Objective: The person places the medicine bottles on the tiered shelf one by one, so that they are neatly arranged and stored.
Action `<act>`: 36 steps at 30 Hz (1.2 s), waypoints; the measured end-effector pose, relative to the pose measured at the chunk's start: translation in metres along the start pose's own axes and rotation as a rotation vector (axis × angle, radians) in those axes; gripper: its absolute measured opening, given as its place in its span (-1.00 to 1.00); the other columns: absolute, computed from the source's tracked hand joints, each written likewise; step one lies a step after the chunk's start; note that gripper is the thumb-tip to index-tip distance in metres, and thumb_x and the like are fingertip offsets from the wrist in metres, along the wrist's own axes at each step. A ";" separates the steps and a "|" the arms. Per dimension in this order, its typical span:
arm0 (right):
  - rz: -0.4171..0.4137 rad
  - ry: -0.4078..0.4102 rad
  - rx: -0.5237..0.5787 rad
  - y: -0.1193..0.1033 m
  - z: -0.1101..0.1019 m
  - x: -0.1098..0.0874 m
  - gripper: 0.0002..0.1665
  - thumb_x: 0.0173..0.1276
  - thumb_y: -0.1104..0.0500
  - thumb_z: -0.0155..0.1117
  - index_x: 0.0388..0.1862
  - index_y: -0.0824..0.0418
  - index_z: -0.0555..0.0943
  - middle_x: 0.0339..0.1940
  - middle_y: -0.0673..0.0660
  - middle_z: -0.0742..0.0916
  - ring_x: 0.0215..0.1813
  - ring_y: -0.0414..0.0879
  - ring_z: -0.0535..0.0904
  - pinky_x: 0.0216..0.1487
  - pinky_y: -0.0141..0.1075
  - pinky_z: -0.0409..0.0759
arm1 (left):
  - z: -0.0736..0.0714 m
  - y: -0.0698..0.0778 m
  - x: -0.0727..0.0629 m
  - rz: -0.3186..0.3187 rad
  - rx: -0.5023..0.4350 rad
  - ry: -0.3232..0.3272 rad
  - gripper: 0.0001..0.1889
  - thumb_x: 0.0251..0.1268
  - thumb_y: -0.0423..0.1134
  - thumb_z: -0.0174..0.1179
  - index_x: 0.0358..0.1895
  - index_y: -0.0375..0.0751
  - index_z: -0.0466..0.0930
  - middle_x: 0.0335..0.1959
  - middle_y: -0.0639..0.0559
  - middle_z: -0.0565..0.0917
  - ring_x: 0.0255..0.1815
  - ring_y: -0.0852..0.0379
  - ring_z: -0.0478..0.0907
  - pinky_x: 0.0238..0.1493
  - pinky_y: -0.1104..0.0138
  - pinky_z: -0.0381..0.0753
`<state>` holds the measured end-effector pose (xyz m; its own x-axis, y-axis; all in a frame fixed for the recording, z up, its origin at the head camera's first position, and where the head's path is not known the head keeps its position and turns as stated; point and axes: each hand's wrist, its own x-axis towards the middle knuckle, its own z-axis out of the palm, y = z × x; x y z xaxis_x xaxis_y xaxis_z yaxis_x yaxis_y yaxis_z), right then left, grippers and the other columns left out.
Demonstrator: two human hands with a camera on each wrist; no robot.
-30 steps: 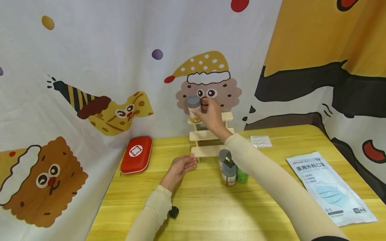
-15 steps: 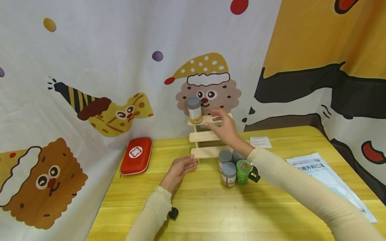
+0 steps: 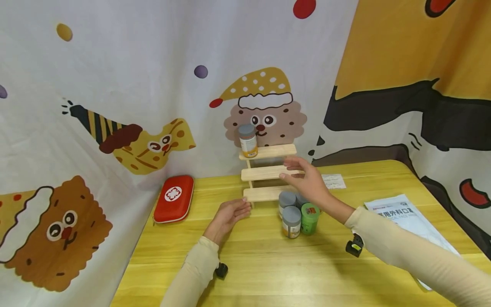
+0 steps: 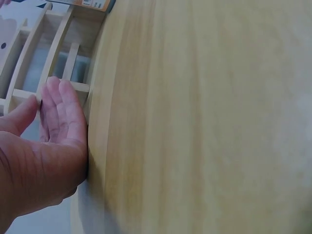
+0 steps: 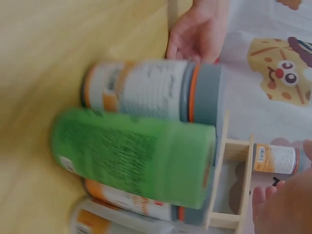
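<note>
My left hand (image 3: pixel 229 213) rests against the lower left end of a three-step wooden rack (image 3: pixel 265 194), its fingers fairly straight; thumb and fingertips touch the wood in the left wrist view. On the top step's left end stands a pill bottle (image 3: pixel 248 141) with grey lid and white-and-orange label. My right hand (image 3: pixel 307 177) is off that bottle, in the air before the rack's right side, fingers spread with nothing in them. Below it, three more grey-lidded pill bottles (image 3: pixel 291 222) and a green canister (image 3: pixel 309 218) stand grouped on the table (image 3: pixel 253 264), one partly hidden.
Left of the rack lies a red zip case (image 3: pixel 174 198) with a white emblem. A face-mask packet (image 3: pixel 399 217), partly under the right sleeve, lies at the right. A small printed paper (image 3: pixel 334 181) is behind the right hand. A patterned curtain (image 3: pixel 153 64) hangs behind the table.
My right hand has let go of the pill bottle on the top step and drawn back down and to the right. The left hand has stayed at the rack's lower left end.
</note>
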<state>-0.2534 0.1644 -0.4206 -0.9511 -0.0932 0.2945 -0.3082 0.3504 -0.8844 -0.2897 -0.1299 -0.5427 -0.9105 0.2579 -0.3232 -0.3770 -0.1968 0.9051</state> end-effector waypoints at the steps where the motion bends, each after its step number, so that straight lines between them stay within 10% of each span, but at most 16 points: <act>1: 0.012 0.002 0.010 0.002 -0.003 -0.005 -0.36 0.49 0.03 0.46 0.45 0.17 0.50 0.37 0.21 0.66 0.41 0.12 0.56 0.40 0.03 0.67 | 0.000 0.000 0.000 -0.003 0.001 0.001 -0.57 0.62 -0.26 0.20 0.34 -0.52 0.52 -0.13 -0.02 0.85 -0.12 0.15 0.81 0.11 0.26 0.86; 9: 0.085 0.038 0.064 0.014 -0.019 -0.048 -0.40 0.52 0.11 0.43 0.40 0.29 0.48 0.33 0.23 0.64 0.36 0.06 0.55 0.23 -0.58 0.62 | 0.002 0.002 0.000 -0.025 -0.014 0.005 -0.57 0.59 -0.26 0.24 0.31 -0.51 0.54 -0.15 -0.03 0.85 -0.11 0.14 0.81 0.13 0.23 0.86; 19: 0.113 0.077 0.058 0.031 -0.016 -0.096 -0.44 0.47 0.14 0.47 0.34 0.26 0.51 0.28 0.24 0.62 0.22 -0.12 0.57 0.18 -0.47 0.62 | -0.001 -0.003 -0.006 -0.036 -0.007 0.004 -0.57 0.60 -0.28 0.22 0.33 -0.53 0.51 -0.15 -0.03 0.83 -0.09 0.12 0.81 0.17 0.19 0.85; 36: 0.134 0.094 -0.109 0.047 -0.012 -0.118 -0.33 0.37 0.24 0.54 0.36 0.30 0.44 0.29 0.19 0.63 0.14 -0.37 0.47 0.09 -0.41 0.58 | -0.002 0.003 -0.001 -0.032 -0.015 -0.008 -0.50 0.56 -0.24 0.28 0.36 -0.54 0.49 -0.12 -0.05 0.85 -0.08 0.12 0.81 0.24 0.16 0.82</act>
<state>-0.1558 0.2028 -0.4928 -0.9757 0.0465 0.2140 -0.1704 0.4527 -0.8752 -0.2905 -0.1324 -0.5399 -0.8968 0.2715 -0.3493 -0.4082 -0.2029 0.8901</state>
